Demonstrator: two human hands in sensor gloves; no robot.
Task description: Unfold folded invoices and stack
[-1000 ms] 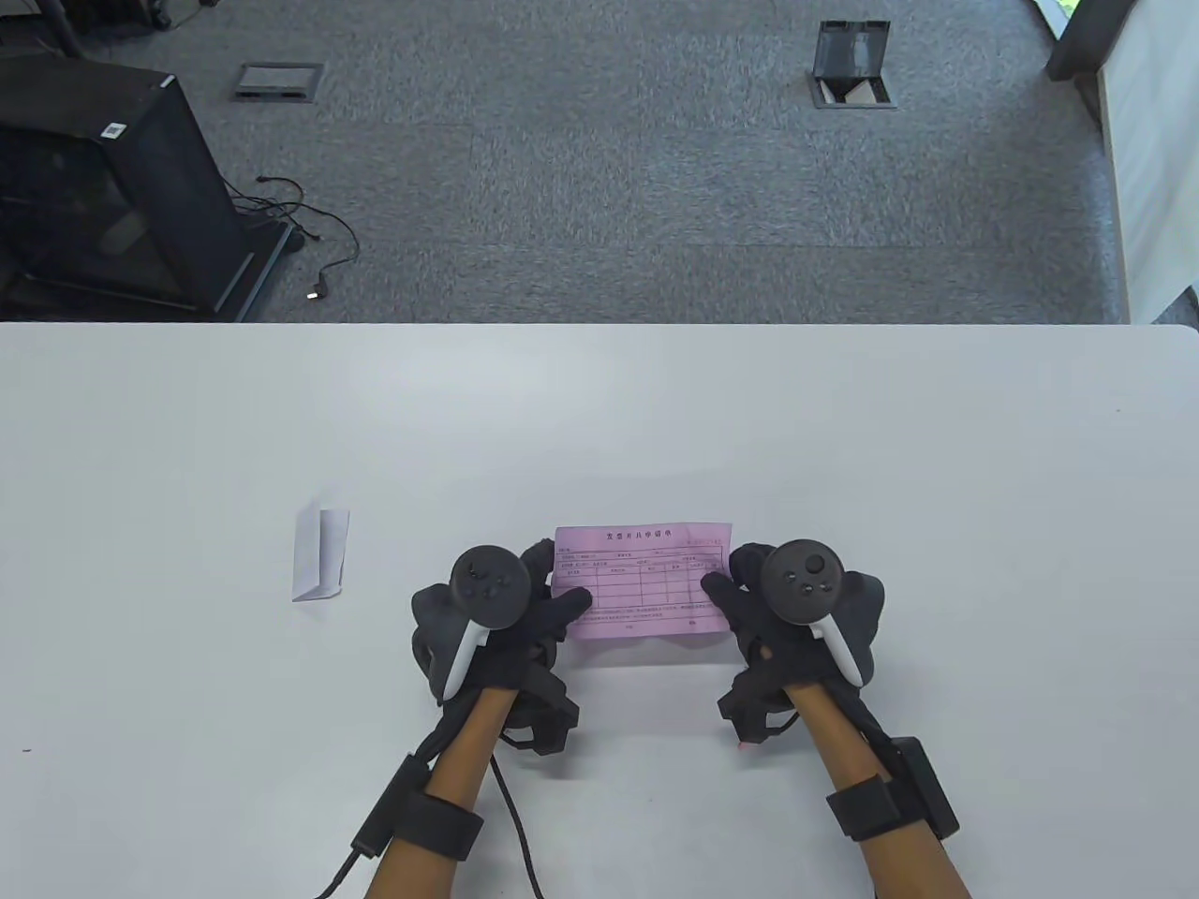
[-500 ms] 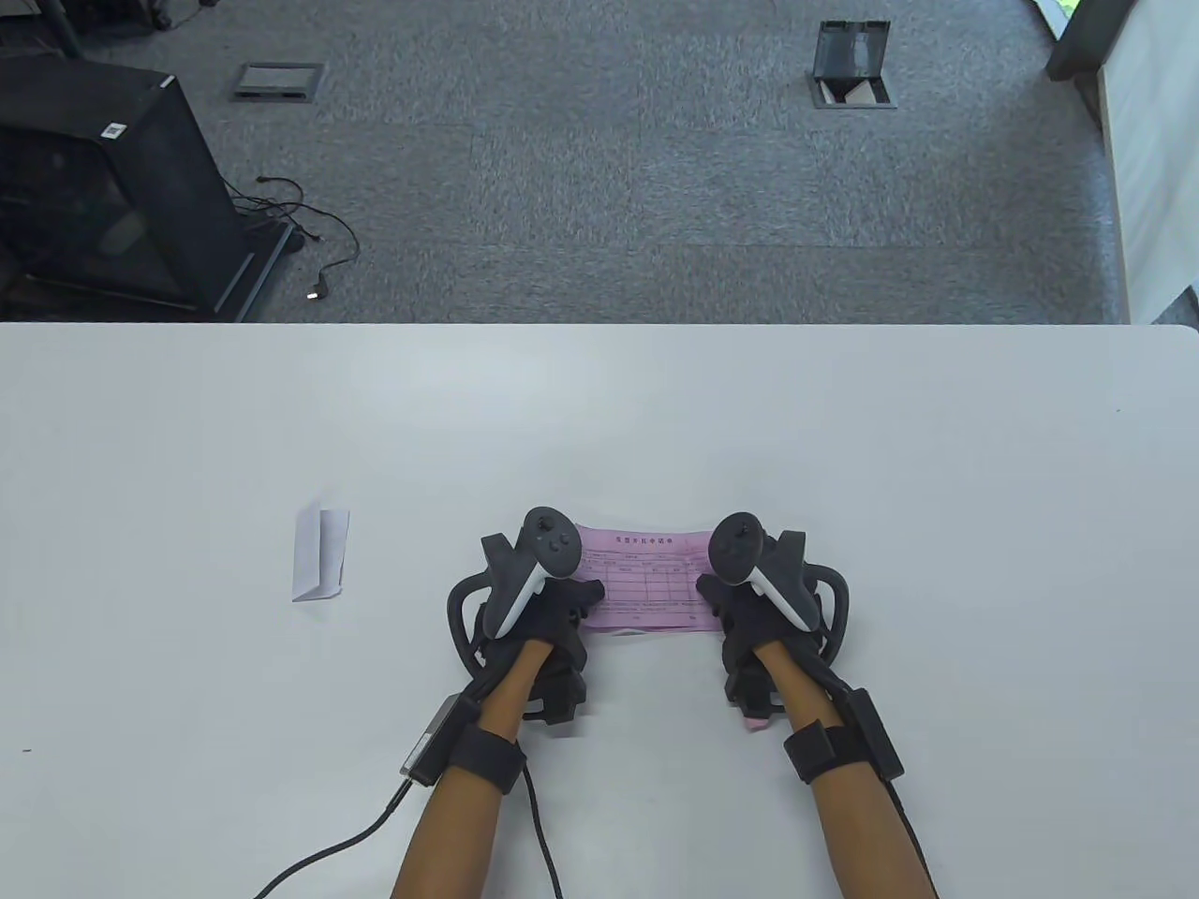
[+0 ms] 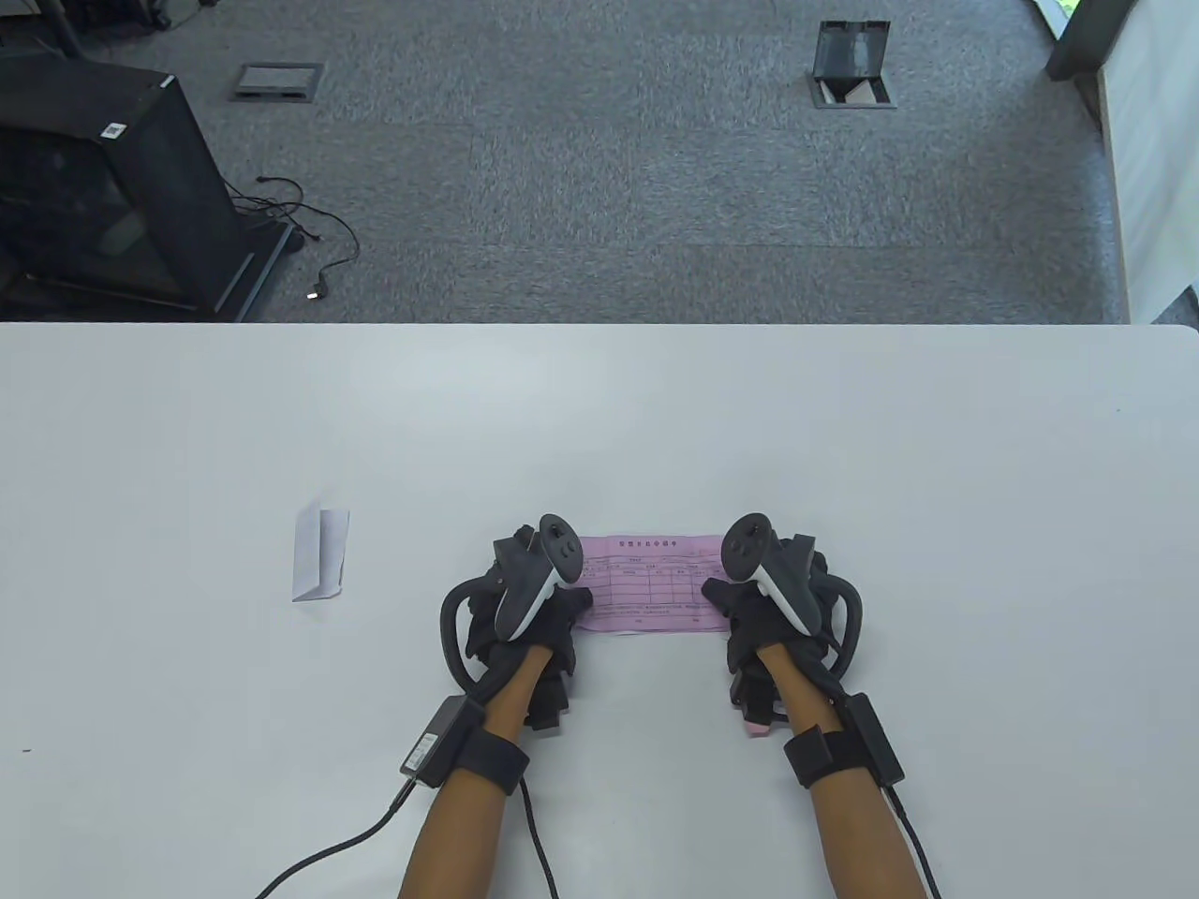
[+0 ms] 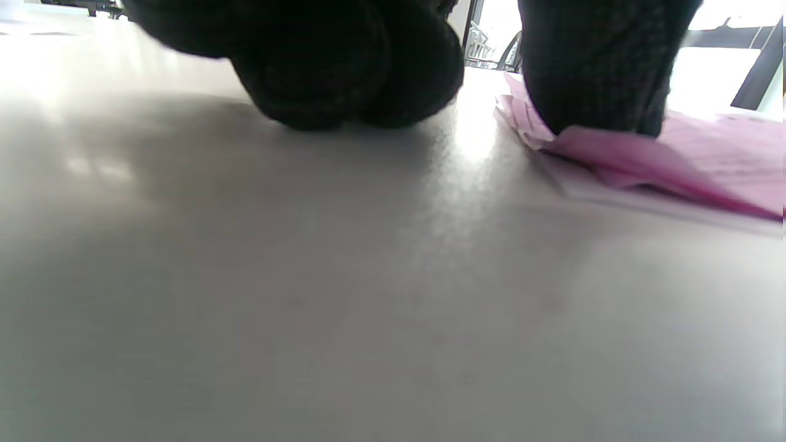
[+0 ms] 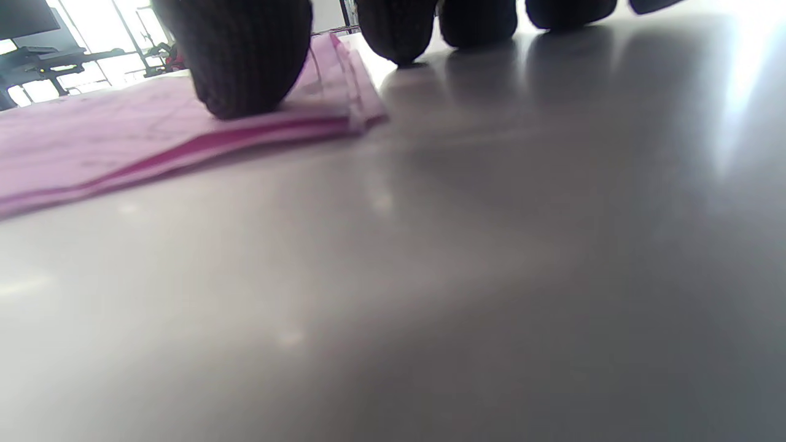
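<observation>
My gloves are a dark knitted cloth, matt, with a fine ribbed weave that shows on the fingertips (image 5: pixel 245 61) in the right wrist view. The pink invoice (image 3: pixel 651 585) under them is thin matt paper, printed, lying in soft layers at its edge. The table (image 3: pixel 843 449) is smooth and pale with a low sheen that throws back light and faint reflections. On my left, the folded white invoice (image 3: pixel 320 552) is plain matt paper. Beyond the far edge, the floor (image 3: pixel 609 187) is rough grey carpet.
</observation>
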